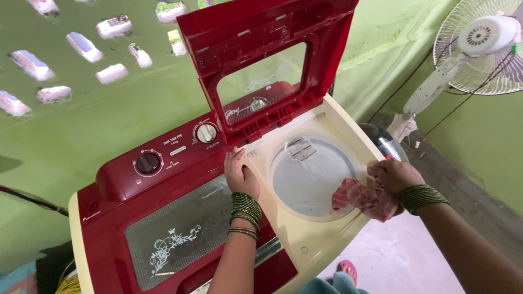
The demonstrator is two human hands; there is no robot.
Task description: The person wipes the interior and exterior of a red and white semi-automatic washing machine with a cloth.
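Both hands work: right hand (393, 175) grip clamped on red cloth (364, 198), left hand (239, 173) flat, fingers apart, on washer rim (261, 179)

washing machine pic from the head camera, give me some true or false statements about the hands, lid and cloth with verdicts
1. The red lid over the right compartment stands raised. True.
2. The right hand holds a blue sponge. False: it holds a red patterned cloth.
3. The left hand rests on the machine's edge beside the round inner cover. True.
4. The inner cover is taken off and lies on the floor. False: it sits in the opening.
5. A pedestal fan stands at the upper right. True.
6. Both wrists are bare. False: both wear green bangles.
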